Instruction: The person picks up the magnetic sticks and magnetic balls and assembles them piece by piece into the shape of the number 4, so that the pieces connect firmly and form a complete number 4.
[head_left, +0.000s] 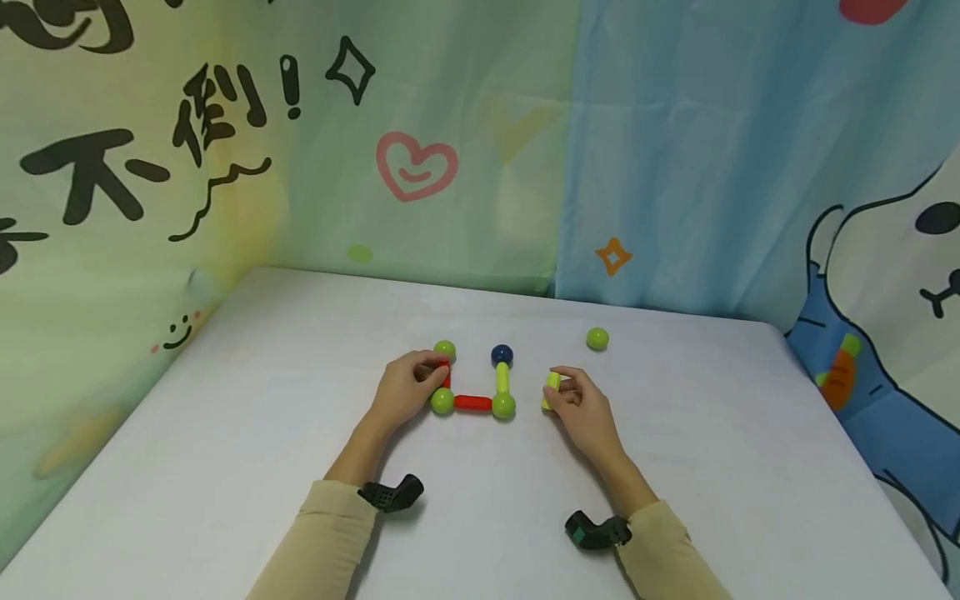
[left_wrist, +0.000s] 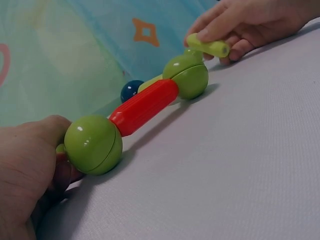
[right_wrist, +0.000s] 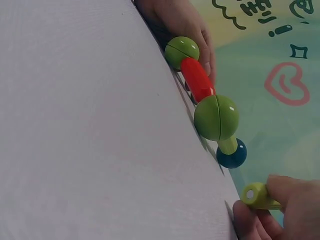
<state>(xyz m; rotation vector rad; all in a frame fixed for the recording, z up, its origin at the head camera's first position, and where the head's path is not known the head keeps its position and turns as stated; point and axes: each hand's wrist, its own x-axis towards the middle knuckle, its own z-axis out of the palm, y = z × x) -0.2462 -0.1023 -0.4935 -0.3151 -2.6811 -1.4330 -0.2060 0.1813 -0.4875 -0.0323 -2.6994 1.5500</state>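
Note:
On the table lies a U-shaped figure of magnetic-looking rods and balls. My left hand (head_left: 408,385) pinches its left red rod (head_left: 447,377), which runs between a far green ball (head_left: 445,348) and a near green ball (head_left: 442,402). A second red rod (left_wrist: 146,106) joins that near ball to another green ball (right_wrist: 216,117). From there a yellow-green rod (head_left: 502,377) leads to a dark blue ball (head_left: 502,355). Just right of the figure, my right hand (head_left: 585,410) pinches a separate yellow-green rod (right_wrist: 256,195) between thumb and fingers; its end shows a pale metallic disc.
A loose green ball (head_left: 597,338) lies farther back on the white table (head_left: 675,467), right of the figure. Printed curtains (head_left: 480,150) hang behind the table's far edge. Both wrists wear a black device (head_left: 597,532).

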